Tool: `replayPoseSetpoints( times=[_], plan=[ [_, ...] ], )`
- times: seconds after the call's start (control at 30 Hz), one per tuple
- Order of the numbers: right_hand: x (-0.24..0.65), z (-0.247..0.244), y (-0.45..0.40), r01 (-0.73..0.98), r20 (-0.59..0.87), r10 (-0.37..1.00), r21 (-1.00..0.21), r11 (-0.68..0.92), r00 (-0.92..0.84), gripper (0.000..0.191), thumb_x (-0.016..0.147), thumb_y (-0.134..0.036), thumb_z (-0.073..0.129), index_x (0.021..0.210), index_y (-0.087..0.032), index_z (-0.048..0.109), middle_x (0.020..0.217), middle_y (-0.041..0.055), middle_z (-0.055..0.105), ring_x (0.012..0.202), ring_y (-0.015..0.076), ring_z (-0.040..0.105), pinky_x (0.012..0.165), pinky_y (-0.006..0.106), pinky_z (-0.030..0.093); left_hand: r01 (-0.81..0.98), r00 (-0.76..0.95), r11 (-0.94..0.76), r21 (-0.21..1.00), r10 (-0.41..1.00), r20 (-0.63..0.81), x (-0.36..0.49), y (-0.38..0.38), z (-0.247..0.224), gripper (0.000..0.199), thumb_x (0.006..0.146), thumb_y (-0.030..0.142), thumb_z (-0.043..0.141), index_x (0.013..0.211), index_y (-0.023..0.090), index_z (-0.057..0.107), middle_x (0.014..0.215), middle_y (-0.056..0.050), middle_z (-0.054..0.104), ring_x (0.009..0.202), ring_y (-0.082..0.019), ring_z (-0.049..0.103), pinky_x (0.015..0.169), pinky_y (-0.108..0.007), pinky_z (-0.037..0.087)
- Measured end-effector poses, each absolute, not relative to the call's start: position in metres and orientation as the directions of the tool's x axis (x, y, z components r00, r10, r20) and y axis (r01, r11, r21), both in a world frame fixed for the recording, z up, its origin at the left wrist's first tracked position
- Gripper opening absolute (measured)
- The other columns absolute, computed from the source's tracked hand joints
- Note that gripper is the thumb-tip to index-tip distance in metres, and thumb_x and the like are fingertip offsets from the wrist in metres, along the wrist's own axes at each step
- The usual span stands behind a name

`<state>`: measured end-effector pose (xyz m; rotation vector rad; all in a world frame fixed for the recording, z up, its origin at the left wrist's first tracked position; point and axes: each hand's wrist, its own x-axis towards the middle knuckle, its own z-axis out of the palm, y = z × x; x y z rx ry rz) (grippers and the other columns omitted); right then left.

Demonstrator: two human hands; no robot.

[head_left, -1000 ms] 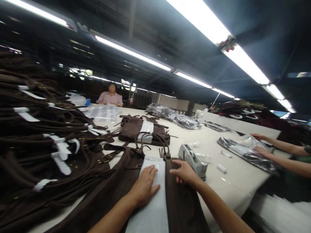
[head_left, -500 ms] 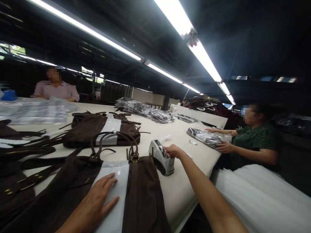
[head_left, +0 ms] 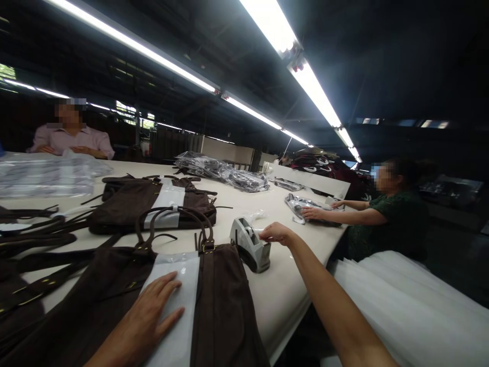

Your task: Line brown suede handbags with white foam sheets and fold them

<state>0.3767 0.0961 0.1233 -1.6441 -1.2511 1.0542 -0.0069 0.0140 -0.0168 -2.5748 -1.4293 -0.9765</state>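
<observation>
Fingers spread, my left hand (head_left: 155,306) lies flat on a white sheet (head_left: 185,278) that runs down the front of a dark brown bag (head_left: 229,300). The bag's handles stand up at its far edge. Just right of the bag sits a grey tape dispenser (head_left: 250,244) on the table. My right hand (head_left: 275,233) is at the dispenser's top right, its fingers pinched on what looks like the clear tape end. Behind the near bag lies another brown bag (head_left: 118,204) with a white band round it.
More brown bags and straps (head_left: 38,255) lie at the left. Plastic-wrapped items (head_left: 244,179) sit farther back on the pale table (head_left: 282,290). A person in green (head_left: 397,214) handles a wrapped package at right, beside white sheets (head_left: 401,300). Another person (head_left: 72,137) sits at back left.
My right hand has moved slightly right, away from the dispenser's roll. My left hand stays on the white sheet. The person in green has reached farther over the package, which has shifted left.
</observation>
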Motion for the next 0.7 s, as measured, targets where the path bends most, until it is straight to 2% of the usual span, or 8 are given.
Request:
replayPoseSetpoints(
  times=[0.1,0.27,0.37,0.43,0.53,0.6,0.7],
  plan=[
    [0.383,0.12,0.072,0.341,-0.05,0.989,-0.935,-0.096,0.14,0.014,0.064,-0.019,0.078,0.06,-0.01,0.068,0.059,0.0029,0.067,0.06,0.0105,0.057,0.061,0.02,0.046,0.773,0.375,-0.578,0.261,0.749,0.546,-0.007,0.014,-0.016,0.046,0.082,0.057,0.053,0.112,0.024,0.067,0.129,-0.01,0.062,0.118,-0.03,0.06,0.097,-0.048,0.052],
    [0.386,0.104,0.041,0.349,0.181,0.977,-0.928,0.132,0.109,0.029,0.068,-0.042,0.074,0.069,-0.013,0.072,0.066,0.0007,0.068,0.069,0.0124,0.056,0.072,0.025,0.043,0.776,0.384,-0.579,0.251,0.749,0.54,-0.007,0.014,-0.014,0.048,0.083,0.057,0.052,0.113,0.023,0.067,0.129,-0.011,0.062,0.117,-0.03,0.06,0.097,-0.048,0.051],
    [0.381,0.101,0.035,0.359,0.353,0.932,-0.883,0.302,0.084,0.034,0.071,-0.048,0.071,0.071,-0.015,0.072,0.068,0.0015,0.068,0.069,0.0139,0.056,0.071,0.027,0.043,0.779,0.397,-0.582,0.234,0.745,0.536,-0.008,0.014,-0.012,0.049,0.082,0.058,0.051,0.112,0.023,0.068,0.128,-0.011,0.063,0.116,-0.029,0.061,0.096,-0.047,0.052],
    [0.379,0.103,0.032,0.386,0.406,0.91,-0.855,0.347,0.082,0.033,0.072,-0.048,0.07,0.07,-0.015,0.071,0.067,0.0015,0.066,0.067,0.0131,0.056,0.067,0.026,0.043,0.779,0.405,-0.588,0.216,0.736,0.543,-0.008,0.013,-0.01,0.049,0.082,0.059,0.051,0.112,0.023,0.068,0.128,-0.011,0.063,0.115,-0.029,0.062,0.096,-0.046,0.052],
    [0.381,0.101,0.027,0.38,0.366,0.921,-0.877,0.294,0.132,0.034,0.071,-0.049,0.069,0.068,-0.014,0.071,0.061,0.0009,0.063,0.052,0.0097,0.049,0.054,0.024,0.039,0.777,0.415,-0.599,0.193,0.719,0.557,-0.008,0.012,-0.008,0.049,0.083,0.059,0.051,0.111,0.024,0.068,0.128,-0.011,0.063,0.114,-0.028,0.063,0.095,-0.044,0.053],
    [0.384,0.094,0.023,0.342,0.257,0.945,-0.923,0.177,0.203,0.035,0.07,-0.048,0.07,0.068,-0.013,0.071,0.059,0.0015,0.063,0.045,0.0074,0.043,0.047,0.023,0.035,0.774,0.421,-0.604,0.189,0.714,0.56,-0.008,0.012,-0.008,0.048,0.083,0.059,0.051,0.111,0.024,0.068,0.127,-0.011,0.063,0.113,-0.027,0.063,0.095,-0.044,0.053],
    [0.389,0.077,0.02,0.33,0.059,0.952,-0.943,-0.045,0.299,0.029,0.07,-0.041,0.069,0.067,-0.012,0.071,0.059,0.0037,0.065,0.043,0.0062,0.04,0.045,0.022,0.032,0.769,0.421,-0.607,0.202,0.718,0.554,-0.009,0.013,-0.008,0.048,0.082,0.059,0.052,0.111,0.024,0.067,0.128,-0.011,0.062,0.114,-0.028,0.062,0.096,-0.046,0.053]
  ],
)
